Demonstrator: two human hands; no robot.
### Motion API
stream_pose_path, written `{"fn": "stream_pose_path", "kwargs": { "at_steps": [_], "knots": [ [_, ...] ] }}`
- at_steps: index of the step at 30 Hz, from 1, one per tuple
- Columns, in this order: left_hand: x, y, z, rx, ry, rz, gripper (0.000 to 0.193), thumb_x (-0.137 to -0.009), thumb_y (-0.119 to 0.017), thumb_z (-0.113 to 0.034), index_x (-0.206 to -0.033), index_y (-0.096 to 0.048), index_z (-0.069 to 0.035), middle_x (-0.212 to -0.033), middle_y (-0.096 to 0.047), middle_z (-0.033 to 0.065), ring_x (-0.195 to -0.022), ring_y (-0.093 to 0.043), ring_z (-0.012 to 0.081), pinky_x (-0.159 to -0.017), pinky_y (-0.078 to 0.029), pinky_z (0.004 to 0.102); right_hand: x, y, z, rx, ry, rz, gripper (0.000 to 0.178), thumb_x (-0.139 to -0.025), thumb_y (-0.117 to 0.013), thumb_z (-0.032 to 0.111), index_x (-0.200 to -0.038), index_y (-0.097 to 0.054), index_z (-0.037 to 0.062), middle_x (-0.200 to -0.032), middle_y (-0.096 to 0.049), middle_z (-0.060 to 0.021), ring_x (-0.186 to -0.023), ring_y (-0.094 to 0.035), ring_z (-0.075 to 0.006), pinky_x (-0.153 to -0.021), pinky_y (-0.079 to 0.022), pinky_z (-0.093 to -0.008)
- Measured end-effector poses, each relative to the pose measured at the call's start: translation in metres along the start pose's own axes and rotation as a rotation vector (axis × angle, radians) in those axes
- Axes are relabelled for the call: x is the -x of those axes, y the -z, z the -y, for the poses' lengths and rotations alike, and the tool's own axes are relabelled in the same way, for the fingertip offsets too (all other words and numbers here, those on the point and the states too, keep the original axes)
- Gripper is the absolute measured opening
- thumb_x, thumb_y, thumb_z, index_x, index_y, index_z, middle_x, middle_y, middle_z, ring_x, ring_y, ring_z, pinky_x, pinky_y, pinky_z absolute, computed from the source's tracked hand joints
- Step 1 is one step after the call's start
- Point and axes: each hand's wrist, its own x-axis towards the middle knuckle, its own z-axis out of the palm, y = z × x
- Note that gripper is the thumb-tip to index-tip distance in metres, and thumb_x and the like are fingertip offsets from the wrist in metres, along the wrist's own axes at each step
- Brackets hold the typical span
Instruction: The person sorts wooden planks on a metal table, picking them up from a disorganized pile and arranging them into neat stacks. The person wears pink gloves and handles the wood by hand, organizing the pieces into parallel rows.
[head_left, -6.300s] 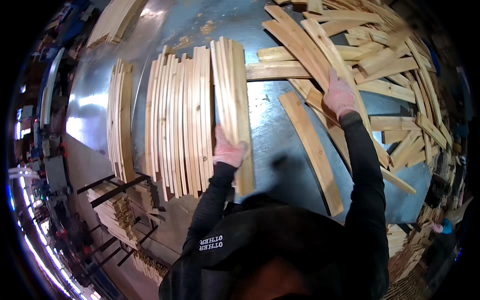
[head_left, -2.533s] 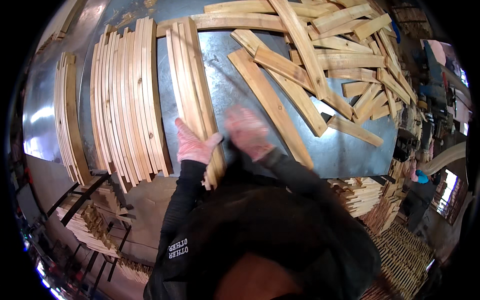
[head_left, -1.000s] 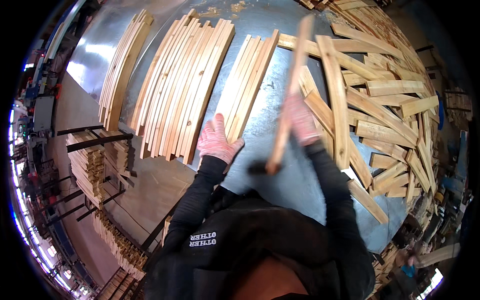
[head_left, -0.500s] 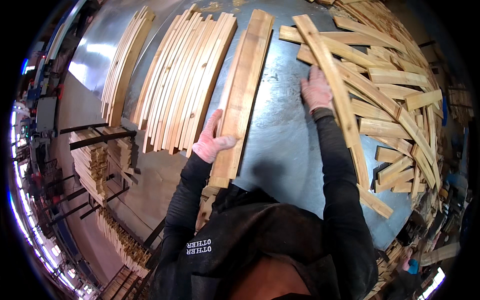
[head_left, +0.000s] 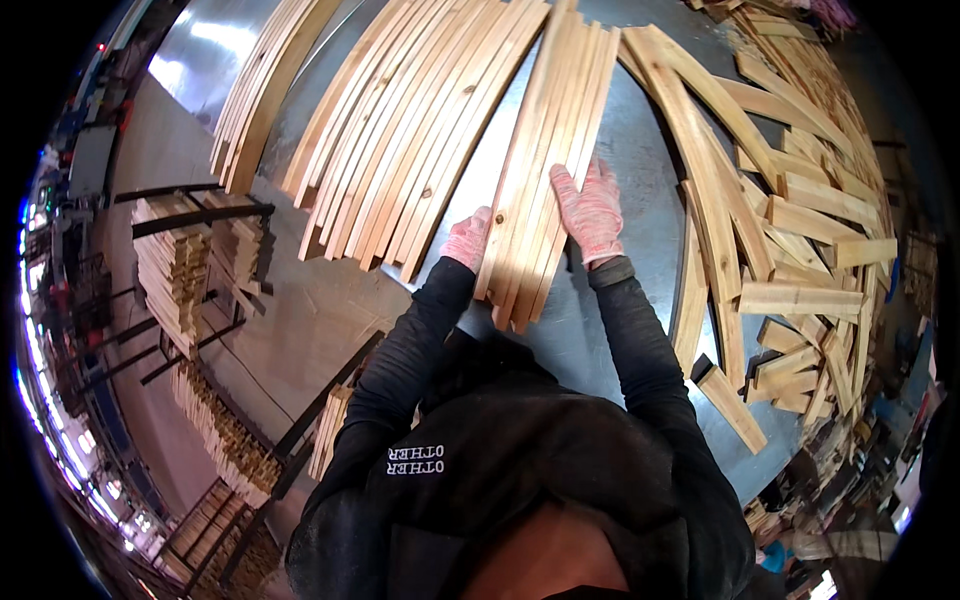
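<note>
A bundle of several narrow wooden boards [head_left: 535, 200] stands on edge on the metal table, slanting away from me. My left hand [head_left: 468, 240], in a pinkish work glove, presses against the bundle's left side near its close end. From the other side my right hand [head_left: 592, 212], gloved alike, grips the boards with its thumb toward them. Both hands squeeze the bundle between them; some fingertips are hidden. Just left of it lies a wider row of boards [head_left: 420, 130], also set on edge, almost touching it at the far end.
Loose boards [head_left: 815, 200] lie in a crossed heap on the right side of the metal table [head_left: 640, 140]. At the far left is another on-edge stack [head_left: 265, 85]. Below the table's left edge, more boards [head_left: 170, 270] are piled on dark metal racks [head_left: 205, 222].
My right hand has left the loose boards and come to the bundle's right side. The boards by my left hand, seen flat before, now stand on edge. Some loose boards have shifted.
</note>
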Motion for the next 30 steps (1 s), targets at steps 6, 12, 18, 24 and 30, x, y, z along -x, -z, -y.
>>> {"fn": "stream_pose_path", "kwargs": {
  "at_steps": [6, 12, 18, 24, 30],
  "knots": [
    [0.024, 0.056, -0.038, -0.262, -0.066, 0.130, 0.062, -0.094, -0.051, -0.044, -0.138, -0.045, 0.000, -0.118, -0.061, 0.0255, -0.109, -0.060, 0.0385, -0.094, -0.048, 0.0419, 0.002, -0.005, 0.014, -0.216, -0.039, 0.094, 0.058, -0.092, -0.062, 0.042, -0.134, -0.050, 0.0035, -0.115, -0.061, -0.0244, -0.109, -0.055, -0.0411, -0.095, -0.045, -0.0468],
    [0.070, 0.042, -0.048, -0.303, -0.685, -0.380, 0.085, -0.073, -0.076, -0.037, -0.141, -0.041, 0.000, -0.142, -0.040, 0.0275, -0.131, -0.040, 0.0472, -0.109, -0.031, 0.0582, 0.005, -0.018, 0.036, -0.199, 0.007, 0.236, 0.067, -0.091, -0.056, 0.054, -0.136, -0.049, 0.0051, -0.126, -0.055, -0.0256, -0.117, -0.054, -0.0406, -0.101, -0.043, -0.0446],
    [0.026, 0.010, -0.022, -0.709, -0.636, -0.450, 0.067, -0.072, -0.064, -0.018, -0.134, -0.047, -0.001, -0.135, -0.045, 0.0282, -0.127, -0.041, 0.0475, -0.112, -0.021, 0.0636, -0.055, 0.098, -0.076, 0.573, -0.030, -0.366, 0.086, -0.082, -0.064, 0.056, -0.145, -0.040, 0.0027, -0.139, -0.048, -0.0231, -0.127, -0.047, -0.0419, -0.103, -0.040, -0.0510],
    [0.036, -0.008, -0.071, -0.015, -0.697, -0.291, 0.082, -0.080, -0.070, -0.022, -0.147, -0.032, 0.005, -0.143, -0.041, 0.0312, -0.134, -0.040, 0.0407, -0.113, -0.031, 0.0523, -0.035, 0.142, -0.103, 0.190, -0.195, 0.110, 0.059, -0.088, -0.058, 0.049, -0.119, -0.059, -0.0013, -0.107, -0.066, -0.0269, -0.096, -0.063, -0.0410, -0.090, -0.048, -0.0477],
    [0.005, -0.068, -0.107, 1.264, 0.049, 0.608, 0.035, -0.092, -0.066, -0.020, -0.119, -0.056, 0.000, -0.096, -0.067, 0.0098, -0.082, -0.068, 0.0223, -0.075, -0.056, 0.0348, -0.036, 0.185, -0.141, 0.279, -0.059, -0.261, 0.075, -0.084, -0.058, 0.061, -0.132, -0.052, 0.0031, -0.117, -0.062, -0.0258, -0.111, -0.060, -0.0368, -0.094, -0.047, -0.0447]
  ]
}}
